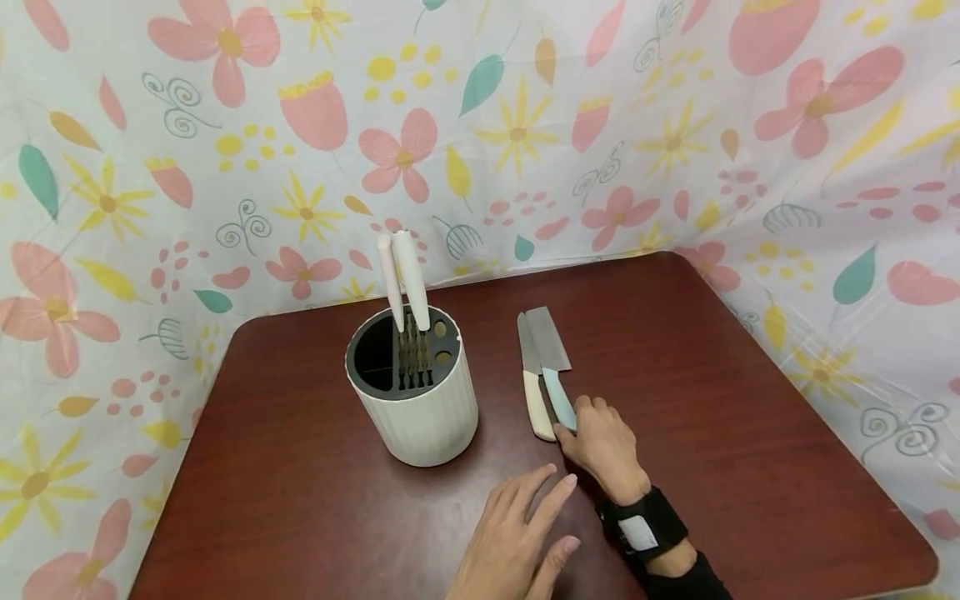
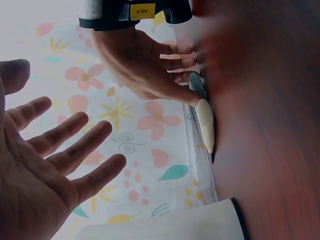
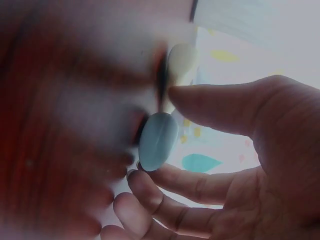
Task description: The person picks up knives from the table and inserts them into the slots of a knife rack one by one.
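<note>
My right hand [image 1: 602, 442] is at the light blue handle of a cleaver [image 1: 548, 337] lying flat on the table. In the right wrist view the thumb is on one side of that blue handle [image 3: 159, 141] and the fingertips are on the other. Alongside lies a knife with a cream handle [image 1: 537, 407], its narrow blade beside the cleaver's broad one. The right thumb tip comes between the two handles. Palm down, my left hand [image 1: 508, 533] hovers near the table's front with fingers spread, holding nothing.
A white ribbed knife holder [image 1: 429, 429] with a dark slotted top stands left of the knives. Two white-handled utensils [image 1: 411, 279] stick up from its slots. The brown table [image 1: 300, 475] meets a flower-printed cloth [image 1: 480, 158] at its back and sides.
</note>
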Demonstrator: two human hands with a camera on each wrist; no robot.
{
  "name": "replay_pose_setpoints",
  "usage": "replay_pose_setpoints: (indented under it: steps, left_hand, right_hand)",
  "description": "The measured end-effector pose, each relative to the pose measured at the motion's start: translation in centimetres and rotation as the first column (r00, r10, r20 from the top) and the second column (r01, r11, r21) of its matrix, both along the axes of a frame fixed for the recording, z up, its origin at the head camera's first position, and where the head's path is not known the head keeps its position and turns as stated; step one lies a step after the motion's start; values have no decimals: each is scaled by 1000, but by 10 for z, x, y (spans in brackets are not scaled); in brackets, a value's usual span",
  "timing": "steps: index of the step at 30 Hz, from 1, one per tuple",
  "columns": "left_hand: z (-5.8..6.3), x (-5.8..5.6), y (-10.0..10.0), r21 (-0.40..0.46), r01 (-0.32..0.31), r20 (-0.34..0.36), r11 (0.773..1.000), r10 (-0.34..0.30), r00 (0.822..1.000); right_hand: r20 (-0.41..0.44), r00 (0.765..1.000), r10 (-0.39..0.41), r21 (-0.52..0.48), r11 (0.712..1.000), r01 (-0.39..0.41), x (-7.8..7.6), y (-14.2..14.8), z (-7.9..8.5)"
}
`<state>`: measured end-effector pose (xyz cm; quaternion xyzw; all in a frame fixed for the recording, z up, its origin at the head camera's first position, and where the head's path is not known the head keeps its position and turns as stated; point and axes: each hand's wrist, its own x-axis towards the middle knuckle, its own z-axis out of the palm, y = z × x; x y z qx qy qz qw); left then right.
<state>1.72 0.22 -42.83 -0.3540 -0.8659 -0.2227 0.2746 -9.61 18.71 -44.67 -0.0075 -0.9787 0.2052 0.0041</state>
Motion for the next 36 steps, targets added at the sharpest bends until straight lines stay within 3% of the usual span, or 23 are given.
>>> replay_pose_setpoints:
  steps: [21, 30, 36]
  left_hand:
    - [-1, 3, 0, -18, 7, 29, 1000, -7, 1000]
    - [1, 2, 0, -4, 11, 1, 1000, -11, 1000]
    - [1, 1, -1, -3, -9, -5, 1000, 9, 1000]
  right_hand:
    - [48, 998, -40, 39, 999, 39, -7, -3, 1]
    - [57, 997, -52, -23, 998, 53, -4, 4, 6]
    - [-18, 998, -54, -70, 996, 52, -1, 11, 12]
